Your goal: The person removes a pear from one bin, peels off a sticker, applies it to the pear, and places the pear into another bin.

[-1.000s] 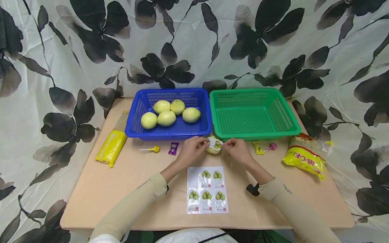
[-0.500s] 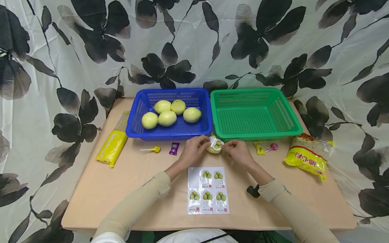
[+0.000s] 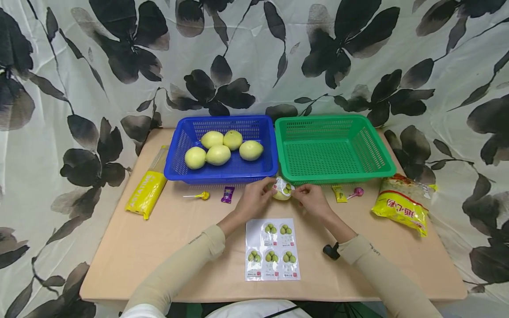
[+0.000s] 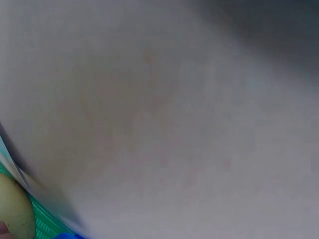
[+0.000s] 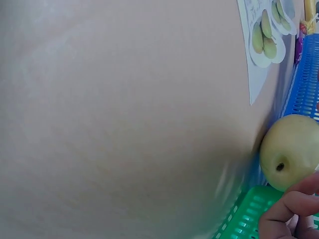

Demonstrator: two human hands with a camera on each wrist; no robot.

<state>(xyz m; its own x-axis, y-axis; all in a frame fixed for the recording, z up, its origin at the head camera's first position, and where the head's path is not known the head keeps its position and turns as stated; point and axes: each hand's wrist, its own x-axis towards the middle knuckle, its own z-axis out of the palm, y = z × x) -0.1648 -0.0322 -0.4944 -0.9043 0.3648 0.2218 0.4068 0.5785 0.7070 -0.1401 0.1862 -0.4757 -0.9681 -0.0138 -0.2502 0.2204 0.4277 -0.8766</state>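
Head view, clock centred on the pale green fruit point(image 3: 280, 197) between the hands. It sits on the worktop point(image 3: 139, 247), just in front of where two baskets meet. A printed label point(image 3: 282, 186) lies over its upper side; whether it is stuck down, I cannot tell. Left hand point(image 3: 253, 196) pinches the label's edge at 9 o'clock, right hand point(image 3: 312, 197) its edge at 3.

Blue basket point(image 3: 222, 176) at 10 o'clock: five more fruits point(image 3: 218, 155), two behind, three nearer the front. Green basket point(image 3: 338, 177) at 2 o'clock, slotted floor in sight. Label sheet point(image 3: 253, 232) at 6 o'clock carries five labels (two in the upper row, three in the lower). Yellow lollipop point(image 3: 204, 195) and purple sweet point(image 3: 228, 194) towards 9; yellow sachet point(image 3: 339, 194), pink lollipop point(image 3: 358, 191) and yellow bag point(image 3: 401, 205) towards 3.

Left wrist view: mostly a blurred pale surface. Fruit at 8 o'clock, cut by the frame, a fingertip point(image 4: 3, 229) against it; whose hand, I cannot tell. Green mesh just beside.

Right wrist view: fruit between 3 and 4 o'clock, dark hollow facing the camera. Right hand's fingers curl at 4, near it. Label sheet at 2.
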